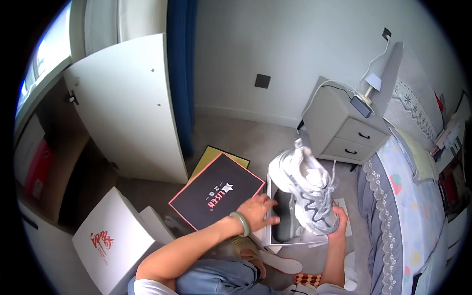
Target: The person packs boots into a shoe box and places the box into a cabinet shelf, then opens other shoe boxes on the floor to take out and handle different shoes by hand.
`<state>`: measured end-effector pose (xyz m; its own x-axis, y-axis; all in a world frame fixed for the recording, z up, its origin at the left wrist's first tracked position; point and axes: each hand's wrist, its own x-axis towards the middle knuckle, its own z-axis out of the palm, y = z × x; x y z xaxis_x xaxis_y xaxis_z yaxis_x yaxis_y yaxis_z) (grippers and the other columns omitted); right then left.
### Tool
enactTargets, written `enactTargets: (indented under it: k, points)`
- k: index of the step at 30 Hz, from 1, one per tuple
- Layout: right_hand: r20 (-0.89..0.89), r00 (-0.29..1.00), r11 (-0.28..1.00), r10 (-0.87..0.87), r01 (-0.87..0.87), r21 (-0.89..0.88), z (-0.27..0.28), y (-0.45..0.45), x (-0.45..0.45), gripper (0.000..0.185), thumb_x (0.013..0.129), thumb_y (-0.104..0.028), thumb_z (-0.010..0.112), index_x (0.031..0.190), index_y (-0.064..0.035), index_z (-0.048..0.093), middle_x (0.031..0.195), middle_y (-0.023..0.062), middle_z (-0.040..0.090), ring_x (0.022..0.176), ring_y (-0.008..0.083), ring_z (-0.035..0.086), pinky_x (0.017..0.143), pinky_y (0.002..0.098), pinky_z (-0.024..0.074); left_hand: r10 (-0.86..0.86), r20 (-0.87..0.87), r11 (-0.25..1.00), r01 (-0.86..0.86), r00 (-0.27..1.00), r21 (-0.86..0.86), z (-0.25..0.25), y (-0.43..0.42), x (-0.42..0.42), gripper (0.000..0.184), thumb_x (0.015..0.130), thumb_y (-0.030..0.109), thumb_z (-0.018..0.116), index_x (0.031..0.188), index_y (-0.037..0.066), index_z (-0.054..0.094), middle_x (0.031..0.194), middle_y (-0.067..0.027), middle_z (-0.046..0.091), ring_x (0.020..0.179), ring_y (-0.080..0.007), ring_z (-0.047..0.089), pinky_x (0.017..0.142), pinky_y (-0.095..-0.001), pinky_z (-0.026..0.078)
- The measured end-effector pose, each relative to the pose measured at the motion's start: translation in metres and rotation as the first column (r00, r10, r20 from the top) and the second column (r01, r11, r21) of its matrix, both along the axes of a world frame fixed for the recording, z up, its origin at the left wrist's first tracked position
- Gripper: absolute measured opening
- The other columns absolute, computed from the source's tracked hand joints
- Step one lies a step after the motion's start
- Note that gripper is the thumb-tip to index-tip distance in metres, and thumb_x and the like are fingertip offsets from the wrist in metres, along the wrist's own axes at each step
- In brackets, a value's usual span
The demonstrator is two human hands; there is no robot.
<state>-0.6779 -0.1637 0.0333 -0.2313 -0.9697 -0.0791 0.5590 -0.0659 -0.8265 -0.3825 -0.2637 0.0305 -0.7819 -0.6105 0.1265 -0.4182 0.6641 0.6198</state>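
My right hand (338, 222) grips a white and grey sneaker (314, 196) by its toe end, and the shoe is held up with its heel away from me. Below it stands a white shoebox (270, 241), partly covered by the raised shoe. Inside the box lies a second sneaker (283, 216), its dark sole showing. My left hand (258, 212), with a pale green bangle (241, 223) on the wrist, hovers at the box's left side. Its fingers are apart and hold nothing. Whether they touch the box edge I cannot tell.
A black box with an orange edge (216, 189) lies left of the shoebox, over a yellow one (236, 160). A white carton (110, 241) stands lower left, near an open cabinet door (123, 108). Right are a nightstand (339, 128) and bed (398, 211). An insole (282, 262) lies by my feet.
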Motion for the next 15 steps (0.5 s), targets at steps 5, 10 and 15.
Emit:
enactTargets:
  k: [5, 10, 15]
  points:
    - [0.043, 0.979, 0.98, 0.2, -0.2, -0.003, -0.009, -0.031, 0.046, 0.074, 0.077, -0.022, 0.057, 0.143, 0.0061, 0.037, 0.134, 0.0189, 0.054, 0.122, 0.0282, 0.055, 0.107, 0.0381, 0.0397, 0.148, 0.048, 0.963, -0.155, 0.988, 0.22, 0.061, -0.028, 0.068, 0.066, 0.092, 0.048, 0.057, 0.138, 0.003, 0.045, 0.128, -0.0251, 0.053, 0.122, -0.0352, 0.05, 0.106, -0.0416, 0.038]
    - [0.303, 0.878, 0.922, 0.37, -0.387, -0.004, -0.028, -0.068, 0.1, 0.067, 0.077, -0.017, 0.058, 0.138, 0.0053, 0.043, 0.122, 0.0194, 0.062, 0.107, 0.0309, 0.063, 0.098, 0.0408, 0.0485, 0.378, -0.364, 0.861, -0.179, 0.851, 0.476, 0.1, 0.0, 0.148, 0.1, 0.081, 0.036, 0.078, 0.149, -0.003, 0.015, 0.128, -0.0212, 0.052, 0.113, -0.0255, 0.058, 0.09, -0.0364, 0.053]
    - [-0.015, 0.767, 0.757, 0.641, -0.635, -0.15, 0.009, -0.086, 0.18, 0.082, 0.069, -0.017, 0.06, 0.145, 0.0022, 0.036, 0.136, 0.016, 0.052, 0.121, 0.0243, 0.055, 0.105, 0.0331, 0.0405, 0.653, -0.444, 0.61, -0.08, 0.614, 0.788, 0.099, 0.042, 0.215, 0.098, 0.081, 0.035, 0.079, 0.15, 0.002, 0.017, 0.137, -0.0155, 0.045, 0.123, -0.0259, 0.051, 0.092, -0.0408, 0.055]
